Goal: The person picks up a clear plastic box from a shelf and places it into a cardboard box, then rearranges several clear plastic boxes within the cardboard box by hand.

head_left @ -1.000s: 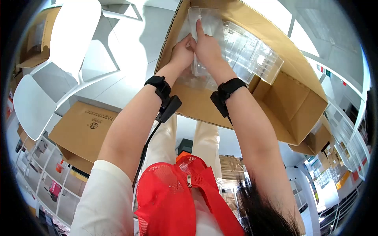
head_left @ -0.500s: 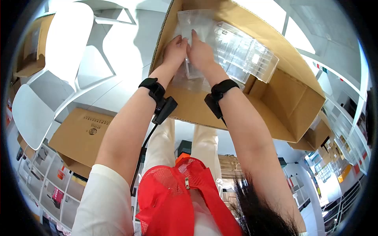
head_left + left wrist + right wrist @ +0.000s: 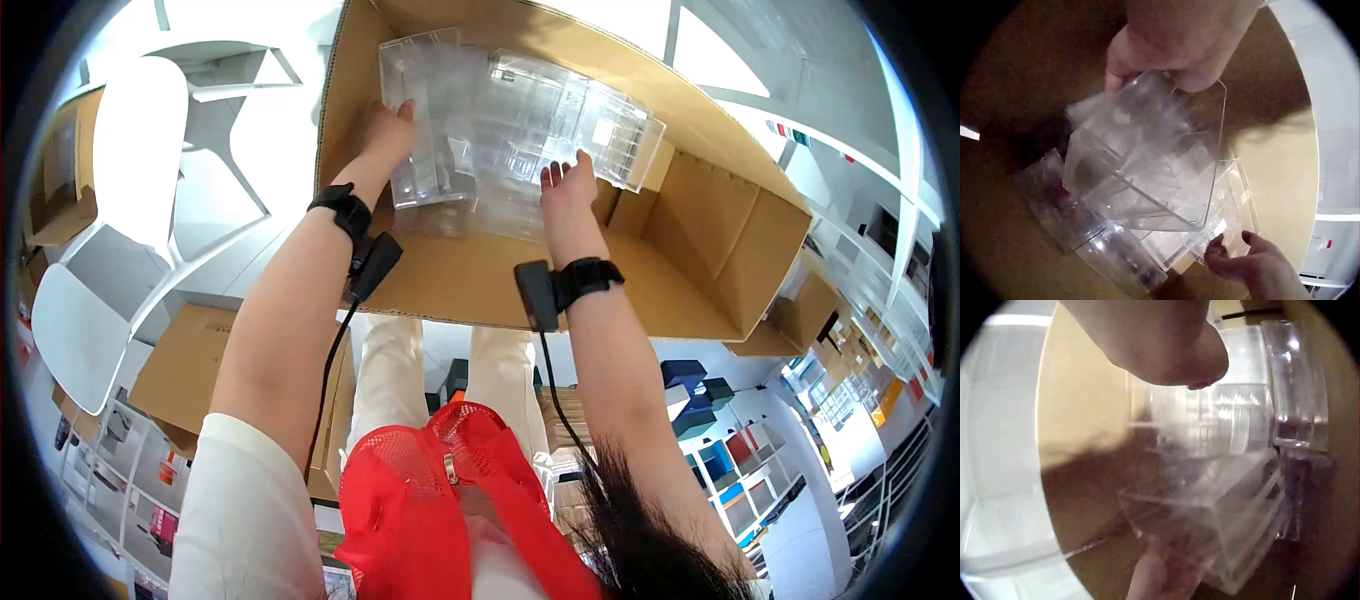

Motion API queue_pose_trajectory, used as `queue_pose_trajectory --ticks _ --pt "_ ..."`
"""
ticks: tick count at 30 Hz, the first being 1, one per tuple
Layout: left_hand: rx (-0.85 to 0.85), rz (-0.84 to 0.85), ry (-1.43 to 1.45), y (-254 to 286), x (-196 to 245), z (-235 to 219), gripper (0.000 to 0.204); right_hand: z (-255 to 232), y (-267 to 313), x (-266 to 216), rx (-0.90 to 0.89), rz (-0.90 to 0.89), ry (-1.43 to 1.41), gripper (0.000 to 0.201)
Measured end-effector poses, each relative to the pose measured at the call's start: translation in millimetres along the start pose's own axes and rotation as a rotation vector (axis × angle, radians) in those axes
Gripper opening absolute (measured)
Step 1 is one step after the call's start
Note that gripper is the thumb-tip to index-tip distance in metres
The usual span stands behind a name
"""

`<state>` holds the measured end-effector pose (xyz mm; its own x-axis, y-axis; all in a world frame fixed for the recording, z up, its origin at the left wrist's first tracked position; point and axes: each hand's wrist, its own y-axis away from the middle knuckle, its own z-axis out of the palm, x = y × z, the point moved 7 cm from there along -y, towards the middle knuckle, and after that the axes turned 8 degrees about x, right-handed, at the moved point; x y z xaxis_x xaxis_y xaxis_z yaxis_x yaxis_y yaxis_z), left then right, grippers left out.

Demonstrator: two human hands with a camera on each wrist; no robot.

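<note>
Inside a large open cardboard box (image 3: 690, 235), a clear plastic container (image 3: 425, 120) stands at the left end. My left hand (image 3: 388, 138) grips its left edge, the thumb over the rim; the left wrist view shows this hand (image 3: 1166, 56) at the edge of the clear container (image 3: 1147, 156). Farther right lies a clear compartmented piece (image 3: 560, 110). Over its lower edge is my right hand (image 3: 572, 200), fingers apart and loosely bent, holding nothing visible. Its contact with the plastic is unclear. In the right wrist view the right hand (image 3: 1166, 350) hides part of the plastic.
White chairs (image 3: 140, 150) stand left of the box on the floor. A closed cardboard box (image 3: 185, 370) is at the lower left, another cardboard box (image 3: 800, 310) beyond the right end. White shelving (image 3: 745, 480) stands at the lower right.
The hands, together over the clear container before, have moved apart: the right went right and down to the compartmented piece, the left to the container's left edge. The head view has shifted rightward.
</note>
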<state>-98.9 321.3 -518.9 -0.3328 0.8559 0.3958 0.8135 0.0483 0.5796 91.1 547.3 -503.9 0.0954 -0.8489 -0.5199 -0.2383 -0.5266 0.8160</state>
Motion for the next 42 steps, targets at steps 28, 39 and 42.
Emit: queue_pose_trajectory --ticks 28,39,42 --pt "0.045 -0.096 0.258 26.6 2.0 4.2 0.052 16.5 205.9 -104.3 -0.363 -1.159 0.893 0.08" --pt "0.073 -0.104 0.527 26.5 -1.3 20.0 0.055 51.4 238.7 -70.3 -0.285 -1.499 1.218 0.109" --pt "-0.03 -0.102 0.48 27.2 0.0 20.8 0.052 53.6 243.8 -59.5 -0.329 -1.511 1.296 0.11"
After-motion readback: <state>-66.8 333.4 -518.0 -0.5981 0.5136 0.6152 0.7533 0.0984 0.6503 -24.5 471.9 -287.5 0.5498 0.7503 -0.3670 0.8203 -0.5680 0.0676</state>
